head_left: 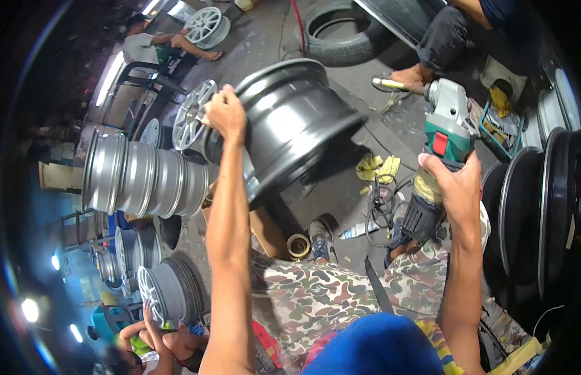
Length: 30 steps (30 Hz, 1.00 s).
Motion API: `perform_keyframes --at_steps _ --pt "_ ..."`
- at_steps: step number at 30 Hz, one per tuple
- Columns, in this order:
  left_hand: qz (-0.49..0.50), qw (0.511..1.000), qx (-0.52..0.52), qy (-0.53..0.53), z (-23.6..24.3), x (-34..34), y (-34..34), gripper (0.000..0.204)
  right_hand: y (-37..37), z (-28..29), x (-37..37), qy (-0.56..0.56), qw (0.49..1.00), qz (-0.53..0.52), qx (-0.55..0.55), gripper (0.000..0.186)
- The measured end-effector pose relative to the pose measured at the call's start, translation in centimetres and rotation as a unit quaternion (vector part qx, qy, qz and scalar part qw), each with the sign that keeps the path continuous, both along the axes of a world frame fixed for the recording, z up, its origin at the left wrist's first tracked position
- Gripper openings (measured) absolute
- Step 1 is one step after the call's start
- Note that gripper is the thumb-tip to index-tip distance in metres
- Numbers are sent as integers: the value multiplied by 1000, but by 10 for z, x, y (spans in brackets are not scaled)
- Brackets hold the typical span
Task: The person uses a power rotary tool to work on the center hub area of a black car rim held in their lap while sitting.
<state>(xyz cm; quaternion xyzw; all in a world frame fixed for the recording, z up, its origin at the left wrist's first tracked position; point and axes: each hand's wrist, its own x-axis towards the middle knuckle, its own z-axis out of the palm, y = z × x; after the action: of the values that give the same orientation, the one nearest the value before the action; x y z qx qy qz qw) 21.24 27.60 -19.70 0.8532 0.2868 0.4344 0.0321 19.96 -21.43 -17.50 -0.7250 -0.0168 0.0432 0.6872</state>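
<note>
A shiny bare-metal wheel rim [290,112] is tilted on its side in front of me. My left hand [226,115] is closed at its left edge; the fingertips are partly hidden. In my right hand [458,181] is an angle grinder [453,119], green and grey with a red patch, its head pointing away from me. The grinder's lower body is wrapped in yellowish tape and hangs over my right leg. Apart from the rim, the grinder touches nothing but my hand and perhaps my leg. Whether its disc is fitted is hard to see.
Stacked silver rims [146,178] stand at left, dark rims [521,212] at right. A tyre [340,31] lies at the back. Yellow cloth [378,167], a coiled cord [383,203] and a tape roll [298,245] lie on the floor. Other people sit around me.
</note>
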Motion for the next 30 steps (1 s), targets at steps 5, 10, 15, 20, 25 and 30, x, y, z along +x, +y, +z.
perform_keyframes --at_steps 5,10,15,20,25,30 --pt "-214 974 -71 -17 13 -14 -40 38 -3 -4 2 -3 1000 -1 15 51" --pt "-317 925 -197 65 33 -51 -43 30 -9 -13 2 -3 999 11 41 51" --pt "-304 907 -153 248 47 -85 -19 30 -16 -12 0 -18 1000 14 15 56" --pt "-203 933 -283 93 25 -96 -25 63 -9 -12 -7 -8 999 44 -12 56" --pt "-200 949 -224 99 27 -93 -11 47 16 -46 -26 -38 994 51 -84 59" --pt "-276 917 -271 96 18 -102 14 45 47 -94 -72 -28 996 79 -39 63"
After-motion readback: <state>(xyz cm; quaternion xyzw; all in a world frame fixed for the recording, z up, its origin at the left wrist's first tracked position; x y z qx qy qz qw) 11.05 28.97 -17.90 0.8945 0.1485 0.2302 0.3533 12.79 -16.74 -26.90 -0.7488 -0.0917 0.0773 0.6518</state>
